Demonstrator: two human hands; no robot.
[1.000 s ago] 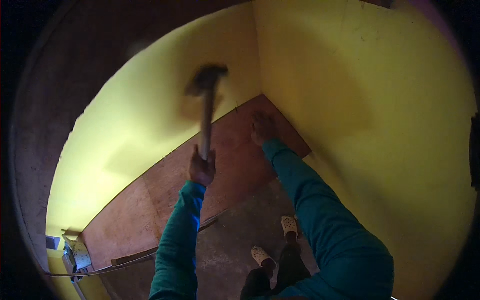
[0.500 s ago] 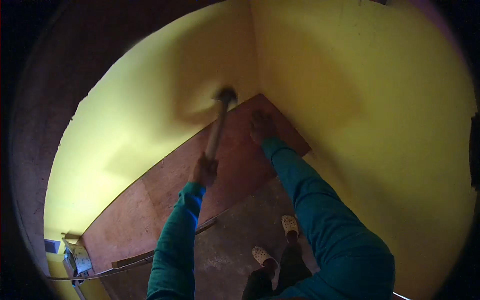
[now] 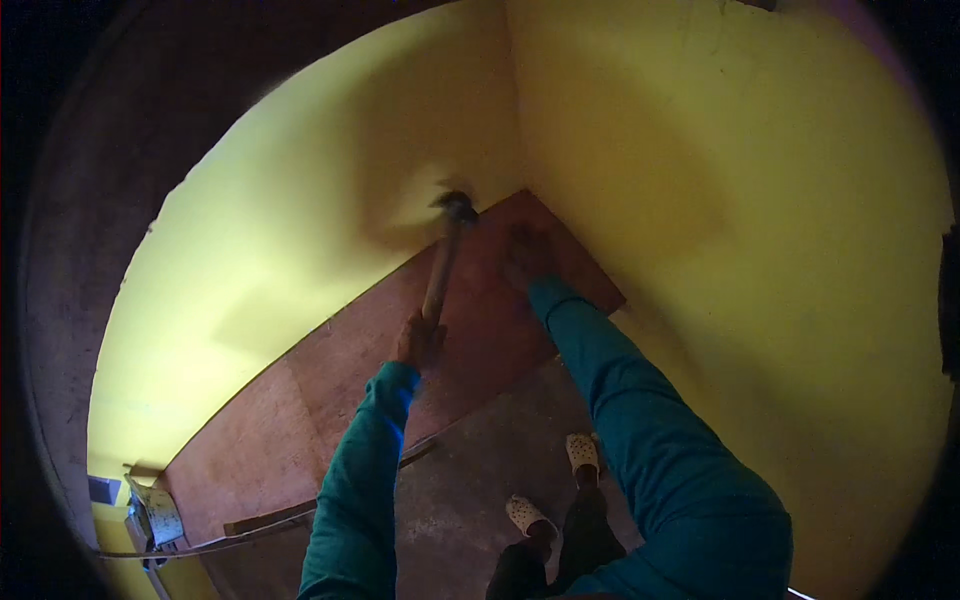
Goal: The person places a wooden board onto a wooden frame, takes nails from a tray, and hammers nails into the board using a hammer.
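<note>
My left hand (image 3: 420, 342) is closed around the wooden handle of a hammer (image 3: 440, 275). The dark hammer head, slightly blurred, is over the back edge of a reddish-brown wooden board (image 3: 470, 330), against the yellow wall. To the right, near the corner, my right hand (image 3: 527, 255) rests on the board with its fingers stretched out. It lies in shadow, so the fingers show only dimly, and nothing can be seen in it.
Yellow walls (image 3: 780, 230) meet at the corner behind the board. A second board section (image 3: 250, 440) continues to the left, with a wooden strip (image 3: 265, 520) along its front. A pale, worn object (image 3: 155, 510) stands at the far left. My light clogs (image 3: 528, 515) are on the dark floor.
The hammer head has dropped slightly toward the board's back edge, and my left hand has shifted a little to the right. My right hand stays in place on the board.
</note>
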